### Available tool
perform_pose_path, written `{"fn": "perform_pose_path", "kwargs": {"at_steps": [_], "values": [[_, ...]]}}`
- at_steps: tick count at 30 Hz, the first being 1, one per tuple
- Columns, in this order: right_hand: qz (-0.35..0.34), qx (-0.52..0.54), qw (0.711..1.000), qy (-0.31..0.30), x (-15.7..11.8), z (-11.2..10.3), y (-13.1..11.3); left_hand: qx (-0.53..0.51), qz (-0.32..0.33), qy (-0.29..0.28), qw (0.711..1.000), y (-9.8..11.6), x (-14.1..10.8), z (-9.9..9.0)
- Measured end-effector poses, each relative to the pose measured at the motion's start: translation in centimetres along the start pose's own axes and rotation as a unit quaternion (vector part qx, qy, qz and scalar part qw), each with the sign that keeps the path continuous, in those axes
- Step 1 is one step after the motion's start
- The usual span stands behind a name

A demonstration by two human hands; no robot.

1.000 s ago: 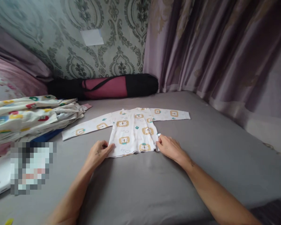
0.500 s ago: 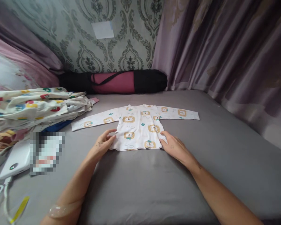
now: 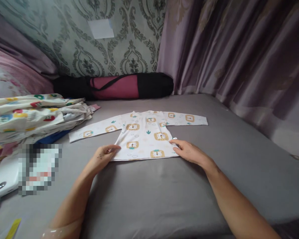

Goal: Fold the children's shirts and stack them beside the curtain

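A small white long-sleeved shirt (image 3: 147, 136) with yellow lion prints and green leaves lies spread on the grey sheet, sleeves out to both sides and collar away from me. My left hand (image 3: 103, 157) pinches its lower left side edge near the hem. On the opposite side, my right hand (image 3: 189, 151) grips the lower right edge between thumb and fingers, beside a small tag. The hem runs nearly straight between the two hands.
Patterned clothes (image 3: 35, 113) are heaped at the left. Nearer are a white device (image 3: 5, 176) with a cable, a blurred packet (image 3: 41, 172) and a yellow strip (image 3: 13, 229). A black and maroon roll bag (image 3: 114, 87) lies along the wall.
My hands have moved slightly apart, and the shirt's lower part is pulled wider, with a straighter hem. Both hands are now closed on its edges. The view has shifted a little to the right.
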State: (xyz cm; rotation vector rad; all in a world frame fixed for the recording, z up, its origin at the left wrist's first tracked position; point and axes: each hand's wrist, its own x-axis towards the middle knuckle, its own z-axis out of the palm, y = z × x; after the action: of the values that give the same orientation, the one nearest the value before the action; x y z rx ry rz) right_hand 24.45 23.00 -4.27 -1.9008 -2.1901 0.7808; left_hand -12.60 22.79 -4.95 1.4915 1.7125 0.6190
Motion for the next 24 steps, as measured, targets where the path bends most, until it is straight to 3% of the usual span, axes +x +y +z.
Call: {"fn": "perform_pose_path", "kwargs": {"at_steps": [9,14,16,18,22,24], "values": [[0.003,0.020,0.998,-0.051,0.2,-0.7,1.2,0.020,0.032,-0.055,0.998,-1.4,0.2,-1.5],[-0.021,-0.011,0.996,-0.087,1.1,-2.2,0.7,0.113,0.067,-0.028,0.991,0.5,0.8,-0.9],[-0.028,-0.036,0.996,-0.074,2.1,-2.9,0.2,0.153,0.120,-0.024,0.981,2.3,0.8,0.6],[-0.023,-0.059,0.998,-0.028,3.5,-3.3,-0.3,0.170,0.192,-0.063,0.965,4.4,0.7,2.9],[0.014,-0.098,0.987,0.129,7.2,-3.2,-0.9,0.150,0.310,-0.144,0.928,8.3,-0.1,9.4],[0.010,-0.109,0.981,0.161,8.8,-2.8,-1.0,0.152,0.350,-0.160,0.910,9.7,-0.5,12.9]]}}
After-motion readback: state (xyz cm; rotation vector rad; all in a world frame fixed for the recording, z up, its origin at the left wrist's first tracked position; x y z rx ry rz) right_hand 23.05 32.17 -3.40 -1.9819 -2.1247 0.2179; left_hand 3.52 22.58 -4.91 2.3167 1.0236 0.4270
